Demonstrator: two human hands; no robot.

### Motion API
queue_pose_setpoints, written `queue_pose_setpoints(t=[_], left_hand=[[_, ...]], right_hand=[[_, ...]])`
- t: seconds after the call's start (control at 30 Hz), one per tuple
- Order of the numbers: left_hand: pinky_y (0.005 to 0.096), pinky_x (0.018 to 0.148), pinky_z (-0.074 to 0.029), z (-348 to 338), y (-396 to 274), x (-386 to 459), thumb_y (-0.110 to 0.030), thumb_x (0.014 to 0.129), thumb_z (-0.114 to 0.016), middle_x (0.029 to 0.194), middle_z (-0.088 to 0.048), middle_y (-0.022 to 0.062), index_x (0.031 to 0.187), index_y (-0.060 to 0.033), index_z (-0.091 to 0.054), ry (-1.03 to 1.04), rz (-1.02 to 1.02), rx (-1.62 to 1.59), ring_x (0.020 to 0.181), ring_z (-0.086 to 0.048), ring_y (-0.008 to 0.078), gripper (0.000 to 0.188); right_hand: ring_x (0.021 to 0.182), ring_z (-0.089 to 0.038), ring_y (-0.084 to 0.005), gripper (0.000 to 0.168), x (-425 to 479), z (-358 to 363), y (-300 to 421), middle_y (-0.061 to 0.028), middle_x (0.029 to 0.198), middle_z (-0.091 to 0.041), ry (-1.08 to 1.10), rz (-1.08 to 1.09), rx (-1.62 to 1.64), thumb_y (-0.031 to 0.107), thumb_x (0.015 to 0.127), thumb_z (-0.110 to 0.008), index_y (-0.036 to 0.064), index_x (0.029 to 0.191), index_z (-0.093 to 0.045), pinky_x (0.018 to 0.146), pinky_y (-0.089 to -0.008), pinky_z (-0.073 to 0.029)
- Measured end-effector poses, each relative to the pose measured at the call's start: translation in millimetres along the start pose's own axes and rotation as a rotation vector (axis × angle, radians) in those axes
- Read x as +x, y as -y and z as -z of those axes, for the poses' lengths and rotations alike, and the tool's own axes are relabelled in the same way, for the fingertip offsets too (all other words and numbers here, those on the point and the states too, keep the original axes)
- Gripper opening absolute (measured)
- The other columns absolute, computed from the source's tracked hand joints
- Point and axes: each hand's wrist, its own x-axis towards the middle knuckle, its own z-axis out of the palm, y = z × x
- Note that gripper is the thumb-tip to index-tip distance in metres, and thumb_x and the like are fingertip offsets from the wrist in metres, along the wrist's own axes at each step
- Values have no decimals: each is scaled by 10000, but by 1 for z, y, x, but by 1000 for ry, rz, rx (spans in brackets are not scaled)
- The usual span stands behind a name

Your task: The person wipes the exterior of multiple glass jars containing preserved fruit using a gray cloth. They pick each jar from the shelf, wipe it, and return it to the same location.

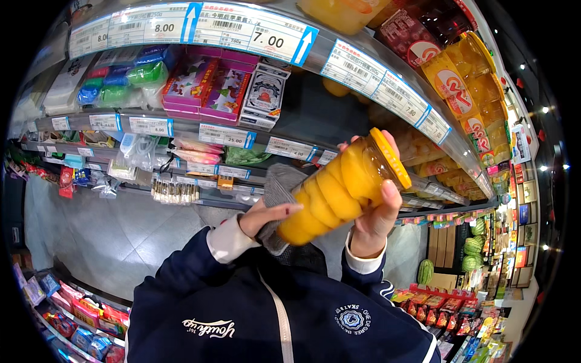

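A tall glass jar of yellow fruit pieces, likely peaches, is tilted in front of my chest, its yellow lid toward the upper right. My right hand grips the jar just below the lid, with the thumb in front and fingers behind. At the jar's lower end, my left hand presses a grey cloth against the glass. The cloth wraps partly around the base, and some of my left fingers are hidden behind it and the jar.
Shelves with a price-label rail curve close above the jar. Boxes of playing cards and purple-red boxes stand on a lower shelf. More fruit jars line the right. Behind are snack racks and watermelons; tiled floor lies below.
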Motion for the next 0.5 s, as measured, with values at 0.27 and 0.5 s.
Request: queue_pose_setpoints(t=[0.27,0.5], left_hand=[[456,859,-502,22,20,2,-286,908,-473,1263,-487,161,1331,10,-348,-35,16,-112,1103,-538,259,531],[384,693,-553,13,6,9,-383,905,-447,1214,-527,129,1307,-52,-400,-164,-4,-177,1000,-583,233,523]], right_hand=[[1100,-512,-209,677,14,20,-28,-134,1193,-512,-222,-114,-157,137,752,-704,-17,1304,-344,970,-327,-390],[1022,-579,-206,526,31,36,-42,-124,1113,-589,-1,-286,-56,79,763,-677,-12,1230,-452,922,-339,-440]])
